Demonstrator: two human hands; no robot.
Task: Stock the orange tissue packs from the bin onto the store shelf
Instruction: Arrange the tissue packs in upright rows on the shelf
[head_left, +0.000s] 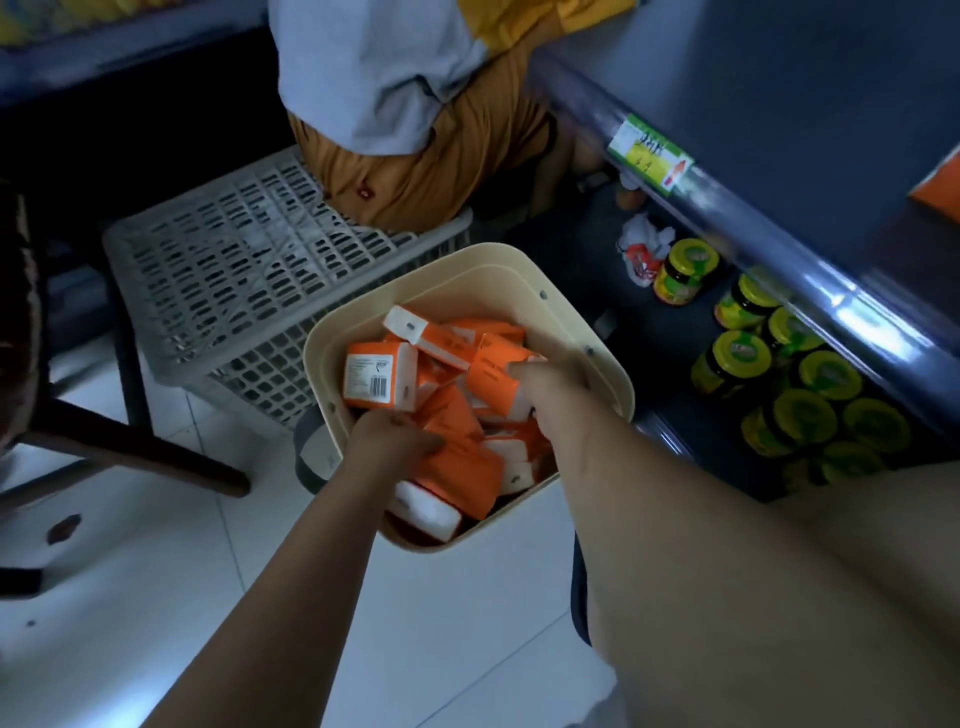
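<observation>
A cream bin (597, 338) stands on the tiled floor, holding several orange-and-white tissue packs (382, 374). Both my hands are down inside it. My left hand (395, 439) grips an orange pack (457, 467) near the bin's front. My right hand (545, 384) is curled round another orange pack (491, 382) toward the bin's right side. The dark store shelf (779, 104) runs along the right, and an orange pack (940, 187) shows at the frame's right edge on it.
A grey slotted crate (234, 249) lies upside down behind the bin; a person in orange trousers (457, 156) sits on it. Several yellow-lidded jars (737, 358) fill the lower shelf on the right. A dark chair leg (130, 447) crosses the floor at left.
</observation>
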